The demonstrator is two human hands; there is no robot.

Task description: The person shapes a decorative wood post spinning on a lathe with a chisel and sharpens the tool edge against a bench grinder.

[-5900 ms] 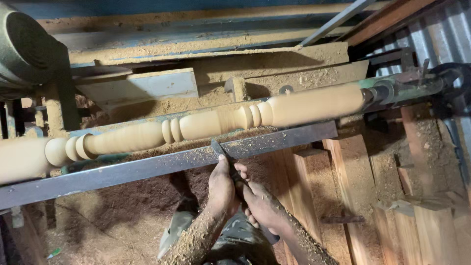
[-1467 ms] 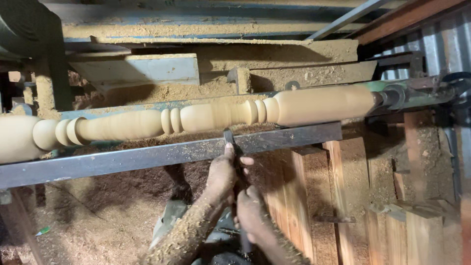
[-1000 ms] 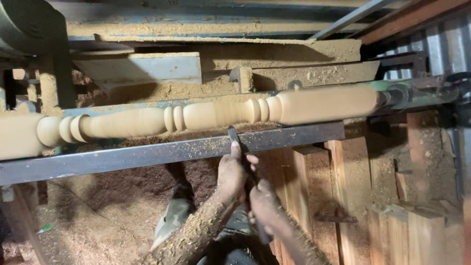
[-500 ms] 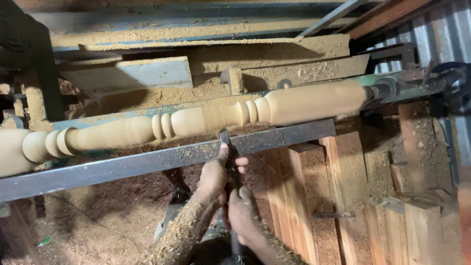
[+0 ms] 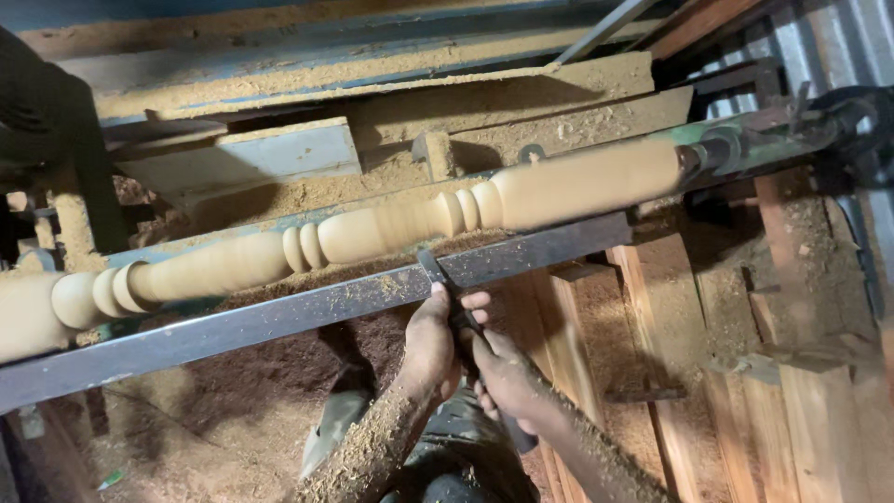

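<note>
Head view: a long pale turned wooden spindle (image 5: 372, 231) lies mounted lengthwise in the lathe, above a dark flat steel tool rest bar (image 5: 279, 317); the left hand (image 5: 430, 343) is closed round a dark metal chisel (image 5: 438, 272), whose blade lies across the bar with its tip just under the spindle; the right hand (image 5: 506, 375) grips the chisel's handle lower down; sawdust (image 5: 233, 410) coats both forearms and the floor below.
</note>
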